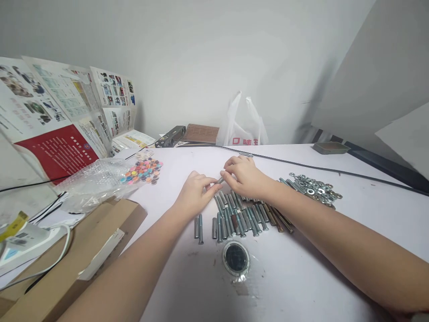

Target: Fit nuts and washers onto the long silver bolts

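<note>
My left hand (196,192) and my right hand (243,176) meet over the middle of the white table (335,250). Both pinch one small metal bolt (220,180) between their fingertips, left hand at its near end, right hand at its far end. Just below the hands lies a row of several long steel bolts (234,219), some rusty brown at the right end. A pile of several shiny washers and nuts (315,188) rests right of my right wrist.
A round black-and-silver disc (236,258) under clear film sits near the front. Coloured round buttons (144,172) and bubble wrap (97,181) lie left, beside cardboard (77,255) and brochures (56,116). A black cable (335,170) crosses behind; a plastic bag (243,127) stands by the wall.
</note>
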Motion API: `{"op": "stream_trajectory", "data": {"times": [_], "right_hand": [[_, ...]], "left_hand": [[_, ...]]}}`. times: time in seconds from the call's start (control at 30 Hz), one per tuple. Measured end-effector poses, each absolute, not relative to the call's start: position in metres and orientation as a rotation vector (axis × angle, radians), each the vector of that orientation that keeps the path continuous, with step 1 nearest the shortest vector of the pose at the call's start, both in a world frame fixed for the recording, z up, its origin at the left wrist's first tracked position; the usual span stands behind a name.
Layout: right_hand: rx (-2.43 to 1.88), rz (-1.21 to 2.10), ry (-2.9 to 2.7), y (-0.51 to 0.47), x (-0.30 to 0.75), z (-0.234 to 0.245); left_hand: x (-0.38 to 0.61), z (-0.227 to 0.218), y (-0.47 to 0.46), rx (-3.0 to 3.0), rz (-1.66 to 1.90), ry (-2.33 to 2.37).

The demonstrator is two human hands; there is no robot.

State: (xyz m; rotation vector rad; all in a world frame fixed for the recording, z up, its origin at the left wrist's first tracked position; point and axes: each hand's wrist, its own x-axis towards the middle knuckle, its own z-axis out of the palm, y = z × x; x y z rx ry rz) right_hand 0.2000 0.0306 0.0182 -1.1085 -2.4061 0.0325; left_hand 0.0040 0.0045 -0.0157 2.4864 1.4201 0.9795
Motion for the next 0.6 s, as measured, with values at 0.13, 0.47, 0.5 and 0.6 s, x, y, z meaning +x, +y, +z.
{"op": "stream_trajectory", "data": {"times": [0.13, 0.47, 0.5, 0.6], "right_hand": [[-1.073, 0.203, -2.394, 0.038, 0.208, 0.023], [-0.933, 0.26, -2.514, 0.049, 0.22, 0.015], [-0.936, 0.292, -2.521, 0.049, 0.22, 0.014], [-0.955, 0.453, -2.491, 0.05, 0.219, 0.016]], "left_hand": [[0.004, -0.013, 0.002, 2.382, 0.92, 1.435], [-0.001, -0.014, 0.006, 2.545, 1.136, 1.347], [-0.002, -0.013, 0.006, 2.577, 1.148, 1.318], [-0.001, -0.012, 0.005, 2.625, 1.157, 1.265]]}}
